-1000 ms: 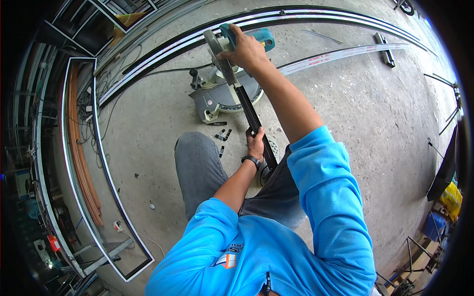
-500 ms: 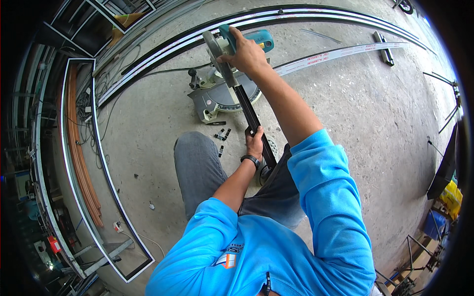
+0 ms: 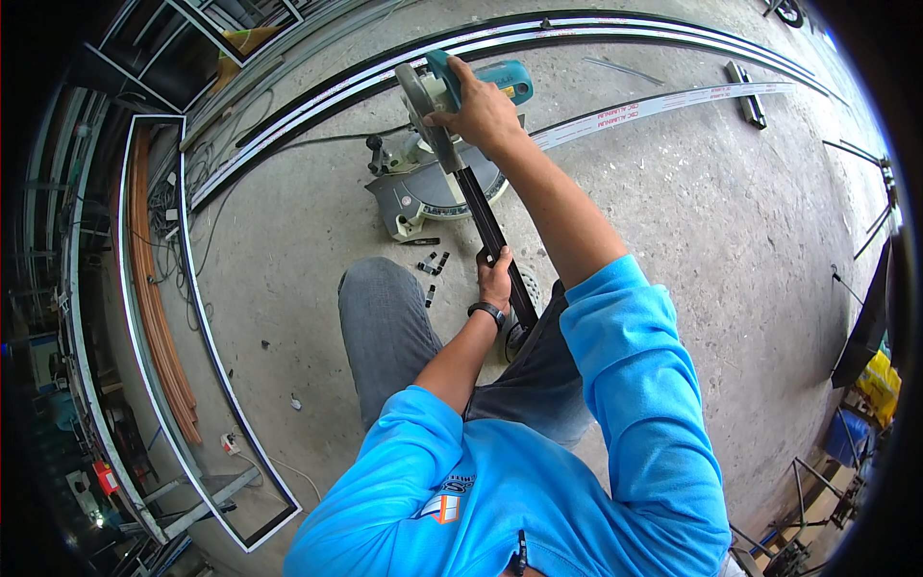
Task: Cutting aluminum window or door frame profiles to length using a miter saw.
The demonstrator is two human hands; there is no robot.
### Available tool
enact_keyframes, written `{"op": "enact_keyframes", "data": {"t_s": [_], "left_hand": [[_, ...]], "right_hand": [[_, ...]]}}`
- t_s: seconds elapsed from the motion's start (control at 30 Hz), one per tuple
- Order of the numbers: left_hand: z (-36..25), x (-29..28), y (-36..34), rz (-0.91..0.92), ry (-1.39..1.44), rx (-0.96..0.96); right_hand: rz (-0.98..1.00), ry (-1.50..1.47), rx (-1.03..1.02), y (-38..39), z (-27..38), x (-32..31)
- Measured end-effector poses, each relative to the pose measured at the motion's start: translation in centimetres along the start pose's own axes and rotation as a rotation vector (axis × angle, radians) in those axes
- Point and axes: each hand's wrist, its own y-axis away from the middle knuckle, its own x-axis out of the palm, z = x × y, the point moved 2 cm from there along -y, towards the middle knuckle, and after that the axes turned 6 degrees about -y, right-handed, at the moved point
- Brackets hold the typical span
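A mitre saw (image 3: pixel 431 197) with a grey-green base and teal motor housing stands on the concrete floor in front of me. My right hand (image 3: pixel 478 111) is closed on its teal handle at the top, fingers wrapped over it. Lower down, my left hand (image 3: pixel 495 279) grips a long black metal profile (image 3: pixel 486 219). The profile slants from the saw's blade guard (image 3: pixel 418 96) down to between my legs; its far end is hidden at the guard. Several short black offcuts (image 3: pixel 431 264) lie on the floor by my left knee.
Long white-and-black profiles (image 3: pixel 500 38) lie across the floor behind the saw. A film-covered strip (image 3: pixel 663 106) runs right from the saw over a small black support (image 3: pixel 747 96). On the left lie a long rectangular frame (image 3: pixel 219 346), brown bars (image 3: pixel 159 298) and cables (image 3: pixel 197 163).
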Motion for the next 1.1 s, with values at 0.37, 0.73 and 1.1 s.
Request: {"op": "enact_keyframes", "data": {"t_s": [0.37,0.73,1.1], "left_hand": [[-0.2,0.0,0.1,0.001,-0.036,0.016],[0.3,-0.1,-0.2,0.014,0.006,-0.021],[-2.5,-2.6,1.4,0.07,0.215,-0.165]], "right_hand": [[-0.005,0.005,-0.004,0.1,-0.2,0.1],[0.029,0.021,-0.008,-2.9,1.2,-1.1],[0.03,0.165,-0.014,-6.5,1.5,-1.7]]}}
